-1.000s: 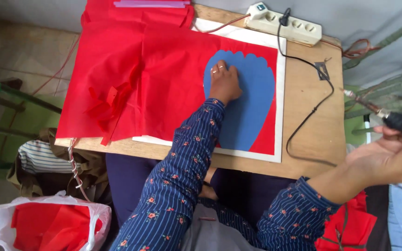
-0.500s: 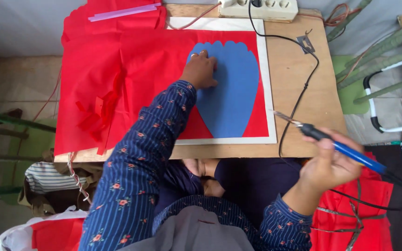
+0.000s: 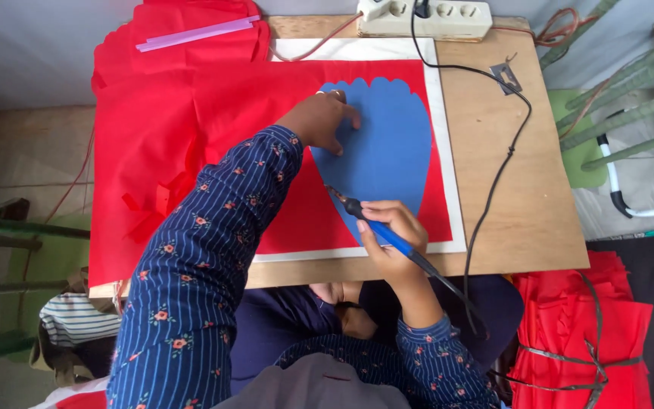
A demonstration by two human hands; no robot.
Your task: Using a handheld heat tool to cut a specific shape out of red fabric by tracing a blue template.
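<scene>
From my remote view I see the work at an early stage: the blue scalloped card template (image 3: pixel 387 148) lies flat on the red fabric sheet (image 3: pixel 213 151), which rests on a white board (image 3: pixel 448 151) on the wooden table (image 3: pixel 524 197). The red fabric around the template looks whole, and I cannot see any cut line along the edge, so I judge that nearly all of the outline remains to be traced. My left hand (image 3: pixel 321 120) presses on the upper left part of the template, the fingers (image 3: pixel 342 113) spread and flat, holding nothing, only keeping the card in its place. My right hand (image 3: pixel 389 235) is closed around the blue-handled corded hot tool (image 3: pixel 376 227), gripped like a pen, with its dark tip at the lower left edge of the template, touching or nearly touching the fabric; I cannot tell which. The black cable (image 3: pixel 501 167) runs from the tool across the table to the white power strip (image 3: pixel 425 17) at the far edge. A bundle of red fabric (image 3: pixel 577 341) lies beside the table at my right.
</scene>
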